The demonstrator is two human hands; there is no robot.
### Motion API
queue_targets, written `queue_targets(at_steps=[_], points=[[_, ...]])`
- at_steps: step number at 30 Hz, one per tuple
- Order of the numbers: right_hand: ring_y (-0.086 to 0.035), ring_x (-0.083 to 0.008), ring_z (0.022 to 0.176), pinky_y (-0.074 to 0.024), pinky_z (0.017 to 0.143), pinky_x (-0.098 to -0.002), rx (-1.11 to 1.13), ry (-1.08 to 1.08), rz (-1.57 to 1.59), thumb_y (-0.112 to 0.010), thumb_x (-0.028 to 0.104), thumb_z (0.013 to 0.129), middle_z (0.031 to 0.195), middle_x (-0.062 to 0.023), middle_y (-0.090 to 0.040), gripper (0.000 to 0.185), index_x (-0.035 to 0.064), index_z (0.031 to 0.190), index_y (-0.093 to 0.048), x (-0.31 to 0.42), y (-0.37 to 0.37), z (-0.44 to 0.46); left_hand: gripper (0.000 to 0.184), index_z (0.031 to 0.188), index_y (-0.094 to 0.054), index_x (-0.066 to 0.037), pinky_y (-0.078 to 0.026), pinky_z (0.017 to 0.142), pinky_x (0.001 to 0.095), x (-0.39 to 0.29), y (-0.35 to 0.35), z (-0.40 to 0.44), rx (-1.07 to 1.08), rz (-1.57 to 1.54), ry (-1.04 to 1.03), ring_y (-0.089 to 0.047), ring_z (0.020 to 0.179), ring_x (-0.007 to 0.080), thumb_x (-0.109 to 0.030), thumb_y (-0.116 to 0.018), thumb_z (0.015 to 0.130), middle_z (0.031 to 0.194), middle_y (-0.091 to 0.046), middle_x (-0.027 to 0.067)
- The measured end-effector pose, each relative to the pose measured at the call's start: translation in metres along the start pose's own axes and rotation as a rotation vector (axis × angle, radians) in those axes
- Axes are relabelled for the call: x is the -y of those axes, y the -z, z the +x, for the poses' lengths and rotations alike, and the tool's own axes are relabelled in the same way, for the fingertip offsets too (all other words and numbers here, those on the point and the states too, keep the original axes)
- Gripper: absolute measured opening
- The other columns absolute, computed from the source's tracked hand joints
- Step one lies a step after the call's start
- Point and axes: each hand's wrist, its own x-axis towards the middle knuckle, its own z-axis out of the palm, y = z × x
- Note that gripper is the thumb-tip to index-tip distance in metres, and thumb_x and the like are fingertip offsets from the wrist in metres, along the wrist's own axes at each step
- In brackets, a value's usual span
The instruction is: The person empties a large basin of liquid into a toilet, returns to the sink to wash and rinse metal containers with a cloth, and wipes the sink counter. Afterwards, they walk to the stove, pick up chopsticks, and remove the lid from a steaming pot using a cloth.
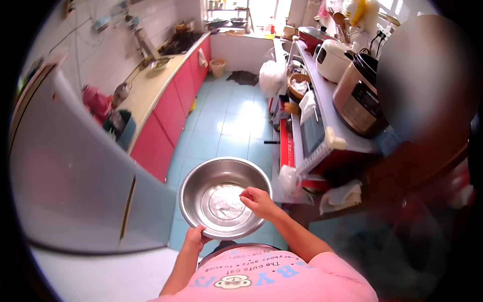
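A wide stainless steel basin (188, 194) is held in front of my body, above the tiled floor. My left hand (196, 238) grips its near left rim, with the thumb over the edge. My right hand (255, 200) is over the basin's right side, fingers curled together and the wrist above the rim. Whatever may be between those fingers is hidden. A whitish, shiny patch (225, 202) shows on the basin's bottom; I cannot tell whether it is contents or reflected light.
A grey fridge (85, 181) stands close on the left, before a counter (151, 83) with pink cabinets. At right, a shelf unit carries a pressure cooker (359, 95) and a white rice cooker (332, 59). A blue-tiled aisle (201, 133) runs between them. A blurred round shape covers the upper right.
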Motion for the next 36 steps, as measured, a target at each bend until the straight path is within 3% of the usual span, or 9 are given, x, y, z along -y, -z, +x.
queue_targets(at_steps=[2, 6, 12, 18, 19, 22, 27, 32, 36], points=[[-0.064, -0.0169, 0.078, -0.0507, 0.073, -0.0309, -0.061, 0.010, -0.025, -0.064, 0.020, 0.088, 0.085, -0.0116, -0.067, 0.022, 0.0007, 0.098, -0.065, -0.007, 0.006, 0.050, 0.038, 0.124, -0.047, 0.007, -0.059, 0.080, 0.0499, -0.043, -0.007, 0.042, 0.023, 0.075, 0.001, -0.066, 0.096, 0.0347, -0.008, -0.045, 0.089, 0.111, -0.062, 0.0216], [-0.065, -0.0187, 0.078, -0.0514, 0.073, -0.0316, -0.131, -0.008, -0.018, -0.064, 0.020, 0.089, 0.086, -0.0128, -0.067, 0.022, 0.0007, 0.098, -0.066, 0.008, 0.017, 0.132, 0.034, 0.114, -0.049, 0.014, -0.060, 0.079, 0.0479, -0.130, -0.024, 0.101, 0.086, 0.168, 0.031, -0.067, 0.094, 0.0335, -0.007, -0.046, 0.088, 0.106, -0.062, 0.0247], [-0.066, -0.0186, 0.078, -0.0520, 0.072, -0.0318, -0.189, -0.084, -0.010, -0.064, 0.019, 0.089, 0.087, -0.0133, -0.068, 0.021, 0.0000, 0.098, -0.065, 0.009, 0.045, 0.249, 0.032, 0.112, -0.052, 0.013, -0.060, 0.077, 0.0481, -0.231, -0.050, 0.206, 0.145, 0.175, 0.064, -0.067, 0.091, 0.0335, -0.007, -0.049, 0.087, 0.105, -0.063, 0.0230], [-0.066, -0.0231, 0.078, -0.0520, 0.072, -0.0350, -0.099, 0.031, -0.020, -0.064, 0.020, 0.088, 0.085, -0.0147, -0.067, 0.021, 0.0006, 0.096, -0.066, -0.001, 0.078, 0.414, 0.039, 0.121, -0.048, 0.009, -0.060, 0.072, 0.0458, -0.315, -0.091, 0.310, 0.046, 0.082, 0.008, -0.067, 0.091, 0.0319, -0.007, -0.048, 0.086, 0.106, -0.063, 0.0205], [-0.065, -0.0196, 0.078, -0.0511, 0.073, -0.0328, -0.032, 0.029, -0.086, -0.064, 0.021, 0.089, 0.088, -0.0127, -0.067, 0.022, 0.0016, 0.099, -0.067, 0.005, 0.080, 0.438, 0.038, 0.119, -0.049, 0.010, -0.060, 0.072, 0.0461, -0.326, -0.090, 0.315, 0.021, 0.052, -0.010, -0.068, 0.089, 0.0318, -0.007, -0.049, 0.085, 0.105, -0.063, 0.0209], [-0.064, -0.0302, 0.076, -0.0501, 0.070, -0.0387, 0.000, 0.181, -0.058, -0.065, 0.018, 0.085, 0.083, -0.0180, -0.065, 0.019, -0.0001, 0.092, -0.064, 0.027, 0.083, 0.531, 0.032, 0.109, -0.053, 0.014, -0.060, 0.071, 0.0475, -0.381, -0.103, 0.339, -0.034, -0.049, -0.061, -0.068, 0.086, 0.0331, -0.005, -0.051, 0.084, 0.102, -0.063, 0.0224], [-0.063, -0.0310, 0.076, -0.0499, 0.070, -0.0379, 0.099, 0.226, -0.019, -0.064, 0.014, 0.085, 0.084, -0.0180, -0.065, 0.016, -0.0008, 0.091, -0.061, 0.053, 0.097, 0.642, 0.032, 0.111, -0.053, 0.010, -0.060, 0.072, 0.0492, -0.454, -0.116, 0.402, -0.105, -0.084, -0.064, -0.068, 0.087, 0.0339, -0.006, -0.052, 0.084, 0.103, -0.063, 0.0215], [-0.064, -0.0280, 0.077, -0.0504, 0.072, -0.0369, -0.087, 0.138, 0.036, -0.064, 0.015, 0.087, 0.084, -0.0164, -0.065, 0.016, 0.0000, 0.092, -0.062, 0.031, 0.139, 0.745, 0.035, 0.115, -0.052, 0.007, -0.060, 0.074, 0.0492, -0.555, -0.143, 0.520, -0.040, 0.025, -0.058, -0.066, 0.093, 0.0344, -0.006, -0.052, 0.083, 0.103, -0.063, 0.0191], [-0.065, -0.0254, 0.079, -0.0509, 0.072, -0.0361, -0.253, 0.035, -0.004, -0.064, 0.016, 0.087, 0.086, -0.0162, -0.065, 0.019, 0.0009, 0.097, -0.063, 0.037, 0.193, 0.805, 0.041, 0.121, -0.045, 0.013, -0.060, 0.077, 0.0483, -0.649, -0.224, 0.597, 0.112, 0.123, -0.048, -0.065, 0.098, 0.0356, -0.004, -0.047, 0.084, 0.114, -0.059, 0.0242]])
